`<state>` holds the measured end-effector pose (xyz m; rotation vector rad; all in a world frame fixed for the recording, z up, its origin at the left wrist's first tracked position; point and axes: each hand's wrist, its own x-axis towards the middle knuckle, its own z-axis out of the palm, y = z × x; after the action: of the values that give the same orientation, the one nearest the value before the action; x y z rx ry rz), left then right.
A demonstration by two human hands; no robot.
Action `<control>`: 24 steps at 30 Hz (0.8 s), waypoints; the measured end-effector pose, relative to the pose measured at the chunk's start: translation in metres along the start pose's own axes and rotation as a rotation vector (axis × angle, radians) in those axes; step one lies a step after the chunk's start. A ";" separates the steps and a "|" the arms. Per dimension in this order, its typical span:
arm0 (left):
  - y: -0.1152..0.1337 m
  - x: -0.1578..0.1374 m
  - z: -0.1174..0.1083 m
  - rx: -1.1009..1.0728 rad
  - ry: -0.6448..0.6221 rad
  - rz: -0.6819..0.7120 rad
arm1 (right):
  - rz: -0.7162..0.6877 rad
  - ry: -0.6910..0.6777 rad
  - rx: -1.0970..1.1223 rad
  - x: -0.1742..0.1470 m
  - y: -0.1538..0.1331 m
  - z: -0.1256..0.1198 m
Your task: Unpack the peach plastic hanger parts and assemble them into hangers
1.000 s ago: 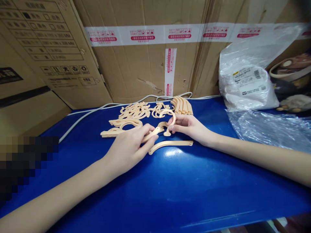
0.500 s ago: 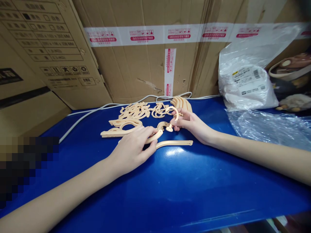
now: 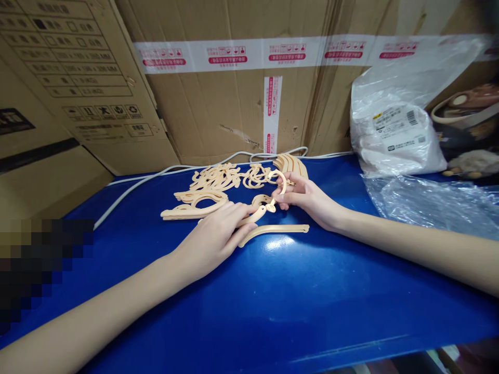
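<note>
Pinched in my right hand (image 3: 295,193) is a beige plastic hanger hook (image 3: 284,183), its curve upward and its small round foot low on the left. My left hand (image 3: 222,231) grips a curved beige hanger arm (image 3: 256,215) between thumb and fingers; the rest of the arm is hidden under the hand. The arm's holed tip lies right beside the hook's foot; whether they touch I cannot tell. Just in front of both hands a long curved hanger arm (image 3: 276,228) rests on the blue table (image 3: 296,301).
Behind my hands lie a pile of beige hooks (image 3: 216,177), stacked arms (image 3: 195,205) at left and more arms (image 3: 292,165) at back right. A white cable (image 3: 134,189) runs along the cardboard boxes (image 3: 218,109). At right are a white plastic bag (image 3: 397,135) and clear film (image 3: 432,208).
My left hand has shifted slightly right, bringing the hanger arm's tip up to the hook's foot. More of the arm lying in front is uncovered. My right hand has barely moved.
</note>
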<state>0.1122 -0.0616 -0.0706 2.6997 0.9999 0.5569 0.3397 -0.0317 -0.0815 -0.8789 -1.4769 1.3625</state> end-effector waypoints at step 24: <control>-0.008 -0.006 0.009 0.131 0.146 0.203 | 0.004 -0.118 -0.017 -0.001 -0.001 0.002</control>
<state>0.1068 -0.0601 -0.0826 2.9344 0.8267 0.7601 0.3386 -0.0334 -0.0803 -0.8243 -1.5797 1.4272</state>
